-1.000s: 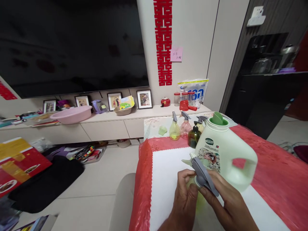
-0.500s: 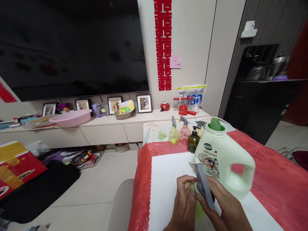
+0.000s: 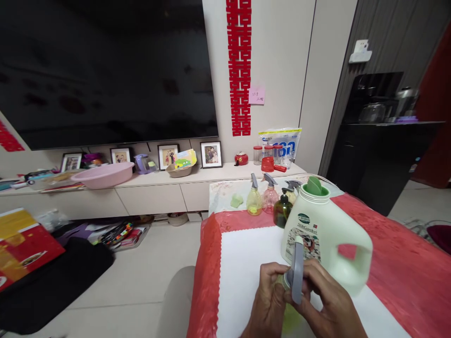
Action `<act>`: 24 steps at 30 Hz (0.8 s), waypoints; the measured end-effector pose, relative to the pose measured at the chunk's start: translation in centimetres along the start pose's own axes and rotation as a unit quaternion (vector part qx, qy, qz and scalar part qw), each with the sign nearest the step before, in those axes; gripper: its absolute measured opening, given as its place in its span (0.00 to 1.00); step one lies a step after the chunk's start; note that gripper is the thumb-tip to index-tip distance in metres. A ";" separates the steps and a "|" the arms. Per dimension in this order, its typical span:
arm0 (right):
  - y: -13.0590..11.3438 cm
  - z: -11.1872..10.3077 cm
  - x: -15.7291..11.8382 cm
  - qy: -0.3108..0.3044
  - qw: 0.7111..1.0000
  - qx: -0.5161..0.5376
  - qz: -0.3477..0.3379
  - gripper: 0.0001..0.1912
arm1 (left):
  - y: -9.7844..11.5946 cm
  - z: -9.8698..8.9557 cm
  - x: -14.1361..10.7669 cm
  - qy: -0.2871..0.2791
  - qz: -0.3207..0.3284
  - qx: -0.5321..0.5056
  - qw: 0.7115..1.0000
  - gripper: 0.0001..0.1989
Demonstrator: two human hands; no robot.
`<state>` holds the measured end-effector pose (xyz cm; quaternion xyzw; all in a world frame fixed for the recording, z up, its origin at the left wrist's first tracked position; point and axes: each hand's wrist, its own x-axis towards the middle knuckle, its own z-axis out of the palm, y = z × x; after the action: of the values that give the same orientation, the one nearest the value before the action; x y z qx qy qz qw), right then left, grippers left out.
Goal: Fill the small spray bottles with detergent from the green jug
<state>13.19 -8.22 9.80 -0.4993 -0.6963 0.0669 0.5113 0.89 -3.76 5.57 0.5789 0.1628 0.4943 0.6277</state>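
Note:
A yellow-green spray bottle [image 3: 291, 319] stands low in front of me, mostly behind my hands, with a grey spray head [image 3: 298, 272] at its neck. My left hand [image 3: 269, 300] is wrapped round the bottle's neck. The fingers of my right hand [image 3: 326, 300] close on the grey spray head. Just beyond is a large pale green jug [image 3: 334, 234] with a green cap piece [image 3: 314, 187] in its mouth. Behind stand a yellow spray bottle [image 3: 254, 202], a pink spray bottle [image 3: 270, 199] and a dark green pump bottle [image 3: 283, 211].
A white sheet [image 3: 243, 263] lies over the red table cover [image 3: 207, 263]. Along the wall, a low cabinet [image 3: 151, 199] holds a pink basin [image 3: 105, 176], photo frames and jars. A pale green crumpled piece [image 3: 237, 201] lies at the table's far side.
The grey spray head has turned from a slant to nearly upright, and the fingers of my right hand have shifted around it. My left hand stays at the neck.

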 end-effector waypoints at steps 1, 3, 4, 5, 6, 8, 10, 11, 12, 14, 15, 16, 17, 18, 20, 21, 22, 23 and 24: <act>0.0 0.0 0.0 0.002 1.000 0.000 0.001 0.10 | 0.1 0.0 0.0 -0.005 0.000 -0.004 1.000 0.22; 0.3 -0.2 0.1 -0.003 1.000 -0.004 -0.006 0.08 | 0.2 0.0 0.1 -0.007 0.001 -0.005 1.000 0.22; 0.5 -0.4 0.2 -0.017 1.000 -0.004 -0.019 0.07 | 0.2 0.0 0.1 -0.002 0.000 0.002 1.000 0.22; 0.7 -0.7 0.3 -0.041 0.999 -0.002 -0.034 0.06 | 0.3 0.0 0.0 0.006 -0.003 0.012 1.000 0.21; 1.0 -0.9 0.4 -0.067 0.997 0.001 -0.046 0.06 | 0.3 0.0 0.0 0.017 -0.005 0.024 1.000 0.21; 1.5 -1.4 0.6 -0.111 0.992 0.001 -0.059 0.09 | 0.3 0.0 -0.1 0.038 -0.009 0.042 0.998 0.22; 1.7 -1.7 0.6 -0.124 0.991 -0.002 -0.054 0.10 | 0.3 0.1 -0.1 0.054 -0.014 0.047 0.997 0.23; 1.8 -1.7 0.5 -0.118 0.992 -0.004 -0.052 0.10 | 0.2 0.2 -0.1 0.059 -0.018 0.049 0.997 0.22; 1.9 -1.7 0.4 -0.111 0.992 -0.005 -0.057 0.09 | 0.2 0.2 -0.1 0.062 -0.022 0.047 0.997 0.22; 1.9 -1.5 0.3 -0.088 0.993 -0.019 -0.073 0.07 | 0.2 0.3 0.1 0.060 -0.028 0.025 0.998 0.22; 1.9 -1.4 0.3 -0.072 0.993 -0.031 -0.084 0.06 | 0.3 0.3 0.2 0.053 -0.030 0.008 0.998 0.22; 1.9 -1.2 0.3 -0.058 0.993 -0.045 -0.092 0.05 | 0.4 0.3 0.3 0.043 -0.032 -0.010 0.999 0.22; 1.9 -1.1 0.3 -0.045 0.992 -0.057 -0.100 0.06 | 0.6 0.2 0.3 0.033 -0.034 -0.023 0.999 0.22; 1.9 -0.9 0.4 -0.036 0.992 -0.066 -0.104 0.06 | 0.9 0.2 0.4 0.025 -0.037 -0.032 0.998 0.22; 1.8 -0.6 0.4 -0.016 0.991 -0.081 -0.107 0.08 | 1.4 0.0 0.5 0.014 -0.044 -0.039 0.998 0.22; 1.8 -0.4 0.4 -0.006 0.990 -0.090 -0.107 0.08 | 1.7 0.0 0.5 0.008 -0.041 -0.038 0.998 0.23; 1.7 -0.1 0.4 0.006 0.989 -0.101 -0.108 0.08 | 1.9 0.0 0.5 0.003 -0.034 -0.034 0.999 0.24; 1.6 0.2 0.3 0.019 0.987 -0.113 -0.111 0.09 | 2.1 0.0 0.5 -0.001 -0.027 -0.025 0.999 0.24; 1.5 0.4 0.1 0.032 0.986 -0.125 -0.110 0.08 | 2.3 0.0 0.5 -0.003 -0.023 -0.013 1.000 0.24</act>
<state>13.80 -7.22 8.77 -0.4812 -0.7331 -0.0934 0.4715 0.14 -3.68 7.79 0.5679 0.1682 0.4801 0.6471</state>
